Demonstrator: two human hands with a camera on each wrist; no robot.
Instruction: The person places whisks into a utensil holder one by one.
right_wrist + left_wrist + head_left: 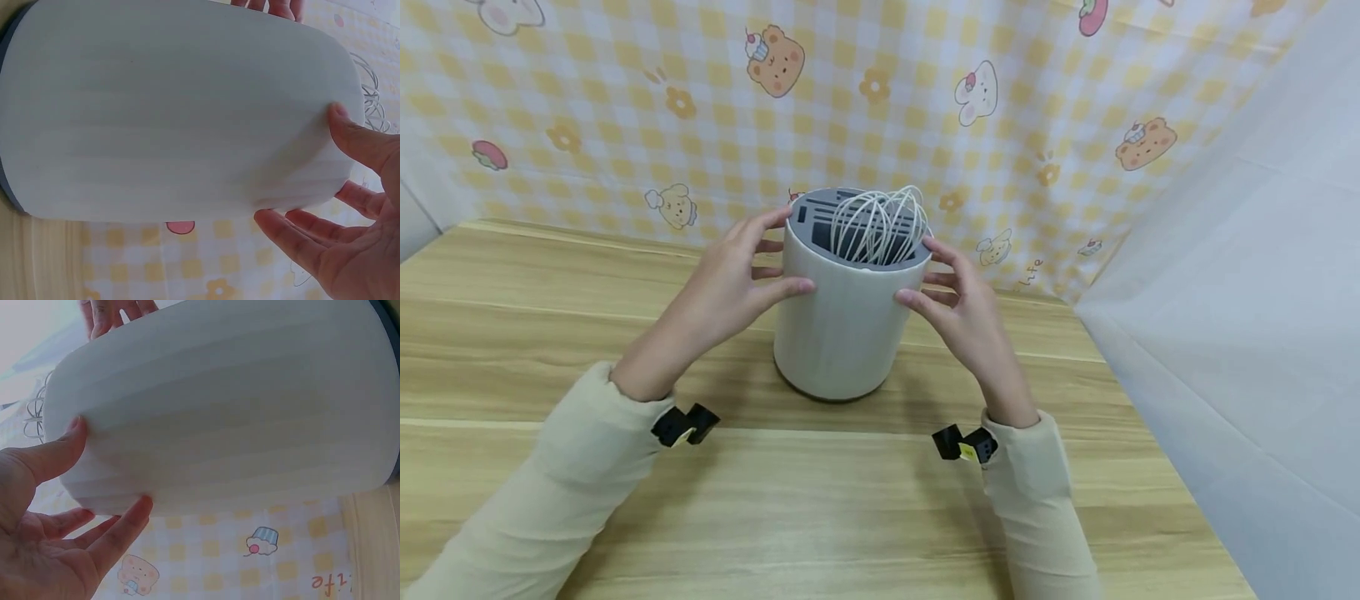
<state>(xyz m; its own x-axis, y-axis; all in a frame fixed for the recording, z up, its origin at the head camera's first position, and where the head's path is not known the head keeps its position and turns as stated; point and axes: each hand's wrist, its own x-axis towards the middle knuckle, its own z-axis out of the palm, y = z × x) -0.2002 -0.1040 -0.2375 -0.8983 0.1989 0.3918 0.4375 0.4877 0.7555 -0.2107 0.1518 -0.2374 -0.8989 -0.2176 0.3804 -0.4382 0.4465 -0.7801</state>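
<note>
A cream knife block [842, 333] with a slotted grey top [820, 204] stands upright on the table. Pale wire whisk loops [880, 225] stick up out of its larger opening; their handles are hidden inside. My left hand [730, 275] grips the block's upper left side, thumb on the front and fingers round the side. On the upper right side, my right hand [962, 308] holds it in the same manner. In the left wrist view the left thumb [62, 450] presses on the smooth wall; the right thumb [356, 134] does likewise in the right wrist view.
The wood-grain table [760, 508] extends around the block. Behind it hangs a yellow checked cloth [880, 108] with cartoon prints. A white sheet [1240, 292] borders the right side. Small black cameras sit at both sleeve cuffs.
</note>
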